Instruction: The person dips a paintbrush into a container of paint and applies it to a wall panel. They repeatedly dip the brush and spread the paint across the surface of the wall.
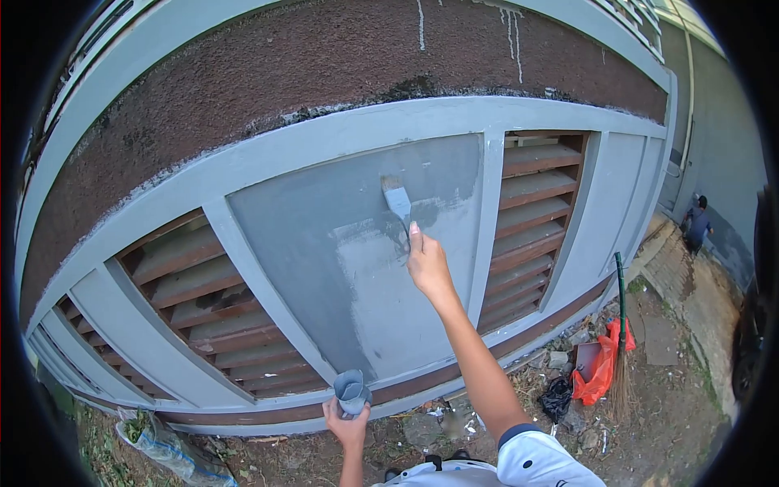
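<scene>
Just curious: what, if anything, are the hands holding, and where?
The right hand holds a paintbrush by its handle; the left hand holds a cup around its lower part.

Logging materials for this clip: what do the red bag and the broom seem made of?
Red bag: thin, glossy plastic, judging by its crinkled folds. Broom: probably dry plant-fibre bristles, from the brown, splayed strands; the smooth green handle could be plastic or painted wood.
</scene>
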### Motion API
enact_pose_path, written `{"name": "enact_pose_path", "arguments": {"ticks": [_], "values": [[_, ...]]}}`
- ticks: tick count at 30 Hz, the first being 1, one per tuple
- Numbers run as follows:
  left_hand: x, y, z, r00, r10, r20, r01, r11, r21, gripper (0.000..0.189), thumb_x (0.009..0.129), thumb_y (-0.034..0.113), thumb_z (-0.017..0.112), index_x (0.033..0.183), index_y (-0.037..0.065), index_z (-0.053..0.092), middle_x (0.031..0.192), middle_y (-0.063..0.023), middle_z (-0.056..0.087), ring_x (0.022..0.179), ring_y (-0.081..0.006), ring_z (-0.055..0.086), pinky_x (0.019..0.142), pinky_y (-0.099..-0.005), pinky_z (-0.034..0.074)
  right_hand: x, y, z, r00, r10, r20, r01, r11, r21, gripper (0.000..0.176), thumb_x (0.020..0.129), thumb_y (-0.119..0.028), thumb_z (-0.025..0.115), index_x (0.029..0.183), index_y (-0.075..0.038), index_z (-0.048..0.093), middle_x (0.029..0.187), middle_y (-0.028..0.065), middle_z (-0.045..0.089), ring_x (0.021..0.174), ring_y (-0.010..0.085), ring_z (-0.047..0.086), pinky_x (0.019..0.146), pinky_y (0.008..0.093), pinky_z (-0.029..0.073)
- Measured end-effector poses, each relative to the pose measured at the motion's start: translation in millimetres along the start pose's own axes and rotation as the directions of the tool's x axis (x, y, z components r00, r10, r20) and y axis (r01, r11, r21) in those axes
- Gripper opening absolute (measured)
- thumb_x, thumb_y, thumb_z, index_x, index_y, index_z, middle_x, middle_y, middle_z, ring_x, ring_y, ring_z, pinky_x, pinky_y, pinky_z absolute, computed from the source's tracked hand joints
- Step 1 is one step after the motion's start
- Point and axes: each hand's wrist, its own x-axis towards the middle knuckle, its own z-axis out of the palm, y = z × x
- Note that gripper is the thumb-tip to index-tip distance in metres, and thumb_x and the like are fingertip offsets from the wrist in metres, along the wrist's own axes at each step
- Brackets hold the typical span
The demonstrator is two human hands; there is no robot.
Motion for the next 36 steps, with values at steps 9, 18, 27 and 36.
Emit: {"name": "enact_pose_path", "arguments": {"ticks": [9,18,27,36], "values": [[4.7,-0.9,5.1,1.0,0.011,0.012,-0.011,1.0,-0.018,0.06,0.057,-0.002,0.078,0.111,-0.009,0.052,0.111,-0.0078,0.041,0.1,-0.0241,0.058,0.077,-0.0338,0.055,-5.5,-41.0,-12.0,0.982,-0.187,-0.007,0.182,0.963,-0.198,0.045,0.096,-0.033,0.044,0.077,0.006,0.056,0.06,0.0245,0.051,0.057,0.0421,0.051,0.056,0.0444,0.04],[4.5,1.0,0.9,1.0,-0.018,0.009,0.018,0.999,-0.045,0.061,0.057,-0.003,0.078,0.112,-0.01,0.051,0.111,-0.008,0.041,0.101,-0.0237,0.057,0.078,-0.0332,0.054,6.6,-68.5,-84.4,0.859,-0.268,-0.436,0.053,0.894,-0.444,0.032,0.09,-0.028,0.055,0.08,0.002,0.061,0.064,0.0229,0.06,0.064,0.0421,0.06,0.057,0.0453,0.047],[10.9,-6.8,-0.8,0.997,0.068,0.021,-0.067,0.998,-0.016,0.061,0.058,-0.002,0.078,0.112,-0.009,0.051,0.111,-0.0078,0.041,0.1,-0.0239,0.057,0.077,-0.0333,0.055,-15.2,-98.4,-27.6,0.93,-0.365,-0.035,0.298,0.808,-0.508,0.026,0.085,-0.025,0.061,0.079,0.0,0.065,0.065,0.0227,0.06,0.064,0.0418,0.06,0.057,0.0455,0.048],[13.7,-19.1,-4.3,1.0,-0.015,0.002,0.016,0.997,-0.072,0.061,0.058,-0.003,0.078,0.111,-0.01,0.05,0.112,-0.0098,0.041,0.1,-0.0256,0.057,0.077,-0.0341,0.054,2.5,-103.7,-51.8,0.907,-0.338,-0.251,0.076,0.717,-0.693,0.028,0.086,-0.024,0.059,0.074,0.002,0.063,0.064,0.0216,0.061,0.066,0.0406,0.063,0.057,0.0457,0.051]]}}
